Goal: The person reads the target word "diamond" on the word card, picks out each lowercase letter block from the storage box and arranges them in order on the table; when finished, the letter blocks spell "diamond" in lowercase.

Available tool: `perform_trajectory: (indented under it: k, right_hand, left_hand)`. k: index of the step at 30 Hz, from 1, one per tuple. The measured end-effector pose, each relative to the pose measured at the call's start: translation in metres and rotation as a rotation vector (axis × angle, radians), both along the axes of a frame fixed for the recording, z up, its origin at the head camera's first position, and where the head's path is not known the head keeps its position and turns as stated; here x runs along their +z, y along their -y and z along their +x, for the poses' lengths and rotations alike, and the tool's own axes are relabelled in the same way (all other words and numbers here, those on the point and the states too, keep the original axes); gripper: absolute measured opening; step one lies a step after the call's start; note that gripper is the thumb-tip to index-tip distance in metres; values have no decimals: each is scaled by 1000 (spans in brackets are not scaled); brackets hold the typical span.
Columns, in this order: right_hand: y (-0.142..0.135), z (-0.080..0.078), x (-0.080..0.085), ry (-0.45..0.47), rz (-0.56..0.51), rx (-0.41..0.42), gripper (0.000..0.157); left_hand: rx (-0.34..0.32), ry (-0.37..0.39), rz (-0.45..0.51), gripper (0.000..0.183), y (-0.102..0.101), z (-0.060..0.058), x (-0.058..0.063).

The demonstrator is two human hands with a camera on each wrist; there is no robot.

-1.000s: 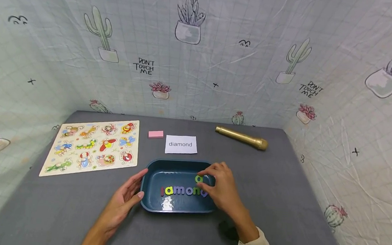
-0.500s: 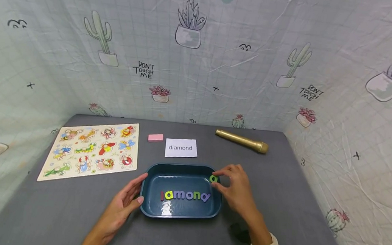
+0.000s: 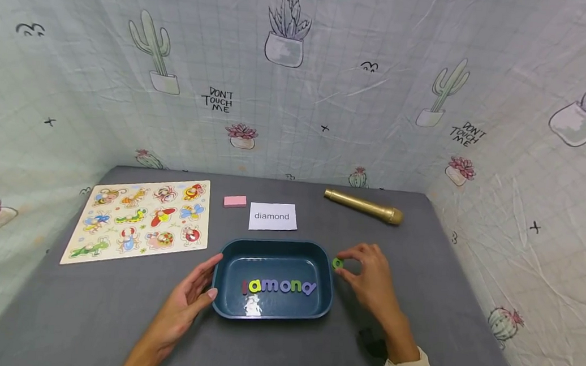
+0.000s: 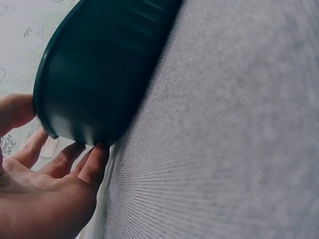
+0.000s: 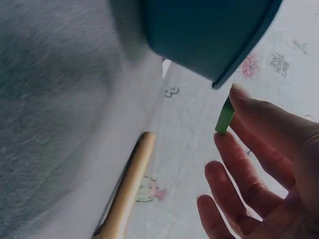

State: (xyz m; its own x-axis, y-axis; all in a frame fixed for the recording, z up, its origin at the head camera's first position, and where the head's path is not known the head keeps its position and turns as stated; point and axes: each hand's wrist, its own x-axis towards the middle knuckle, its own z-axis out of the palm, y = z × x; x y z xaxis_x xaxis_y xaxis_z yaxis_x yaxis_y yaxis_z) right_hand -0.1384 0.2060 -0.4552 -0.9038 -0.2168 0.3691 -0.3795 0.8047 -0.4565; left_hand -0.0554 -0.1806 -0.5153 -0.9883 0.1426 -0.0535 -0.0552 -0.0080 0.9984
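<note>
A dark blue tray point(image 3: 271, 312) sits in the middle of the table. Inside it lies a row of coloured letters point(image 3: 278, 286), red, yellow-green, purple and green. My left hand point(image 3: 184, 306) holds the tray's left end, thumb by the near corner and fingertips against the end wall, as the left wrist view shows. Just outside the tray's right rim, my right hand point(image 3: 370, 279) pinches a small green letter point(image 3: 337, 263) between thumb and fingers. The right wrist view has the letter point(image 5: 225, 117) edge-on, apart from the tray, with the other fingers spread.
Behind the tray lies a white card point(image 3: 272, 217) reading "diamond", with a pink block point(image 3: 234, 201) to its left. An insect puzzle board point(image 3: 139, 221) covers the left side. A gold microphone point(image 3: 363, 206) rests at the back right. Patterned cloth point(image 3: 299, 93) surrounds the table.
My right hand has carried the green letter rightwards, from above the row of letters, over the tray's rim, to outside it. My left hand has stayed at the tray's left end.
</note>
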Motion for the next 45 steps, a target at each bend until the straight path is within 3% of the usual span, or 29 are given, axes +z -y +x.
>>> perform_trajectory:
  k: [11, 23, 35, 41, 45]
  right_hand:
    - [-7, -5, -10, 92, 41, -34, 29]
    - [-11, -20, -24, 221, 182, -51, 28]
    - [-13, -24, -33, 231, 206, -61, 36]
    - [-11, -18, -24, 206, 152, -86, 40]
    - [-7, -12, -12, 141, 82, -73, 38]
  left_hand:
    - [13, 14, -23, 63, -1, -1, -1]
    - [13, 22, 0, 63, -2, 0, 0]
    - [7, 6, -12, 64, -1, 0, -3]
    - [10, 9, -15, 64, -1, 0, -3]
    - [10, 2, -12, 64, -1, -1, -3]
